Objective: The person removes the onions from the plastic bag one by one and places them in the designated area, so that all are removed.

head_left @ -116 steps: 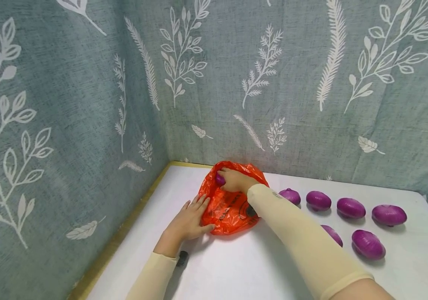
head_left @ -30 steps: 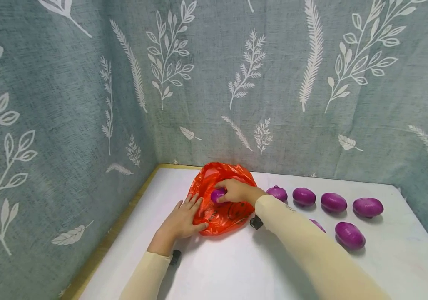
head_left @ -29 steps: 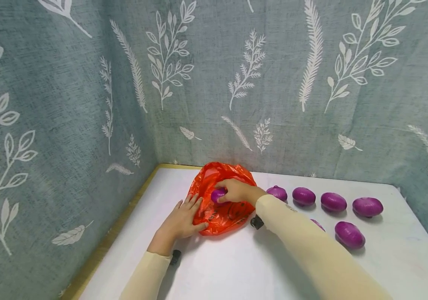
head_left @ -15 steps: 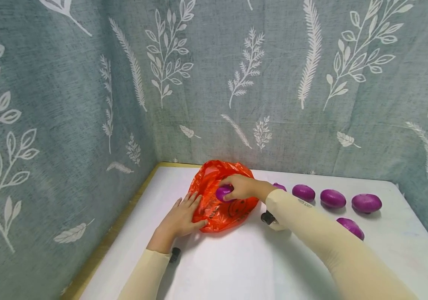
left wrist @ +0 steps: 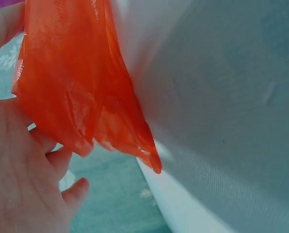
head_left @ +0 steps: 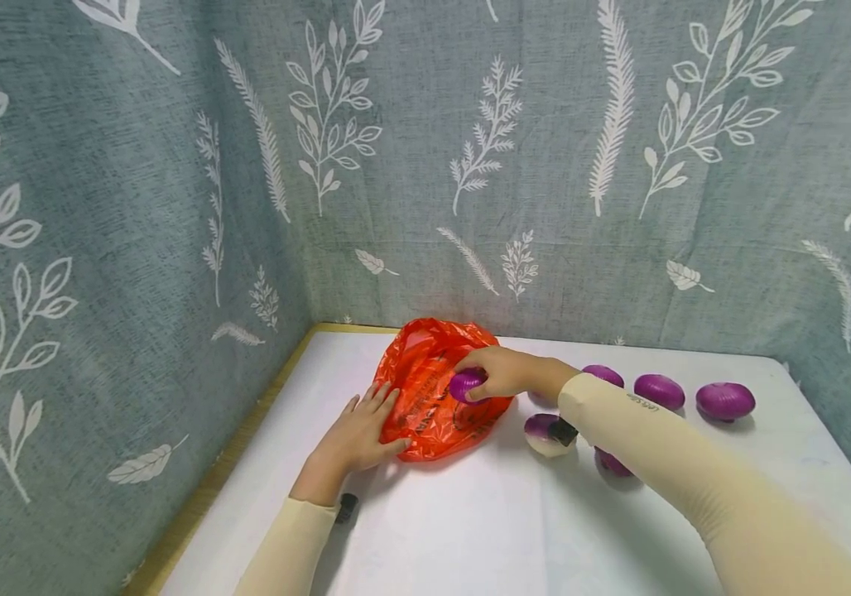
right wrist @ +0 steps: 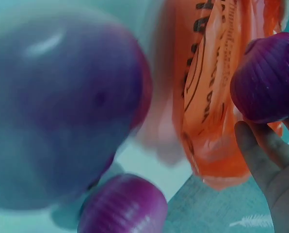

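In the head view my right hand (head_left: 496, 372) holds a purple onion (head_left: 466, 385) above the right part of a crumpled red plastic bag (head_left: 425, 406). The same onion (right wrist: 268, 80) shows in the right wrist view, with fingers beneath it and the printed bag (right wrist: 217, 97) behind. My left hand (head_left: 358, 434) lies at the bag's left edge, fingers stretched out over it. From the left wrist, the left hand (left wrist: 28, 165) is seen beside the hanging red plastic (left wrist: 72, 87), its fingertips partly behind it.
To the right, more purple onions (head_left: 660, 391) lie on the white table (head_left: 455, 530); my right forearm partly hides some. A purple-and-pale onion (head_left: 545, 445) sits under my right wrist, near a black wrist camera (head_left: 564, 432). Patterned cloth (head_left: 411, 165) hangs behind.
My right hand, holding the onion, has moved from the bag's far left part towards its right side. The left hand has stayed at the bag's left edge.
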`<state>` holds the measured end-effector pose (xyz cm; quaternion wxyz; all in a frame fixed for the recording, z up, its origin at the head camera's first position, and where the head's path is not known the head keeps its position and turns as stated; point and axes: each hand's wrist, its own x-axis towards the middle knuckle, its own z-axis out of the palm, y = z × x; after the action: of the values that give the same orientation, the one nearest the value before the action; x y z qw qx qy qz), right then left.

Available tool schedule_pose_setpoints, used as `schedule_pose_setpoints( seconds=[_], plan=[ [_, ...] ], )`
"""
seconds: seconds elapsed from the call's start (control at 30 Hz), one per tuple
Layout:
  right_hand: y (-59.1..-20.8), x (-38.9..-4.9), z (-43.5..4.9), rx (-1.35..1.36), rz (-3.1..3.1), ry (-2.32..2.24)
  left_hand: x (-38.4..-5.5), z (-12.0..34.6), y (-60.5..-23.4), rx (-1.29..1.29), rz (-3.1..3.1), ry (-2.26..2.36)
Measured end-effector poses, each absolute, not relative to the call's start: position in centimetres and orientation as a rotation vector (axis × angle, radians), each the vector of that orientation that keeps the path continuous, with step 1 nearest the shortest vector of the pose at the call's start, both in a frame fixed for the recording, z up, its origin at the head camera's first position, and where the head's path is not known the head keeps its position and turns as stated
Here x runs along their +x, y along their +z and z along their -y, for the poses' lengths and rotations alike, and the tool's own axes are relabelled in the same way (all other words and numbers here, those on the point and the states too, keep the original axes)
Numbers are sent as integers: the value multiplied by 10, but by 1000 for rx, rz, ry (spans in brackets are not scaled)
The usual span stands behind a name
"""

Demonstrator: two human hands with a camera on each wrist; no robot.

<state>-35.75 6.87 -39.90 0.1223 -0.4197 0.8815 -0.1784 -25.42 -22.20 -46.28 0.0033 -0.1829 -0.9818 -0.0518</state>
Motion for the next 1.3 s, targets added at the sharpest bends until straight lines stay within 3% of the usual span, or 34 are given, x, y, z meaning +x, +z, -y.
schedule_pose_setpoints(
  seconds=[1.3],
  plan=[
    [-375, -323, -166, -1284, -2515, -624, -256, 223, -468, -575, 3072, -213]
  ],
)
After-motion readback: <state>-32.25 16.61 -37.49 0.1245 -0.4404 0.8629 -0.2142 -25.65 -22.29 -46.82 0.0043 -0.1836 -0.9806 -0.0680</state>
